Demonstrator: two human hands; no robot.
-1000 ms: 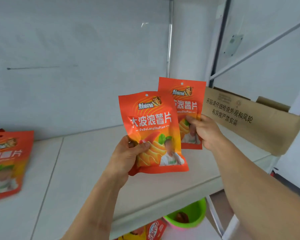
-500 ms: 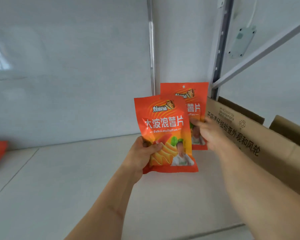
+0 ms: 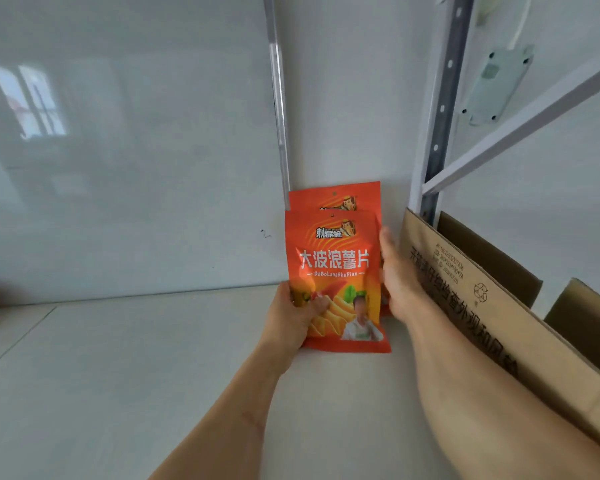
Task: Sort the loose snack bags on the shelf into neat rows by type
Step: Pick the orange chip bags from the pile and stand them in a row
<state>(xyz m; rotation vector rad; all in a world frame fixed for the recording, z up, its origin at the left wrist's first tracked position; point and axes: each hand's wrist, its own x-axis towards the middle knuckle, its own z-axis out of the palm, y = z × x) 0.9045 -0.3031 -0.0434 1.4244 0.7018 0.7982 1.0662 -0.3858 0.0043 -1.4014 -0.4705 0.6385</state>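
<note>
Head view shows 2 orange bags of the same type upright at the back right corner of the shelf (image 3: 153, 375), beside the box (image 3: 482, 306). The left hand (image 3: 293, 318) grips the front bag (image 3: 335, 271) at its lower left edge, thumb curled over its face. The rear bag (image 3: 333, 197) stands directly behind it, against the wall (image 3: 343, 98); only its top strip shows. The right hand (image 3: 397, 275) reaches in at the bags' right edge, and I cannot tell whether it grips the rear bag or only steadies it.

The step in hand looks like starting a row of this type. Next, the front bag needs squaring against the rear one, then letting go without either tipping.

Compared with 0.5 s ago, both bags have moved from mid-air back to the corner, and the front bag now covers most of the rear one.
</note>
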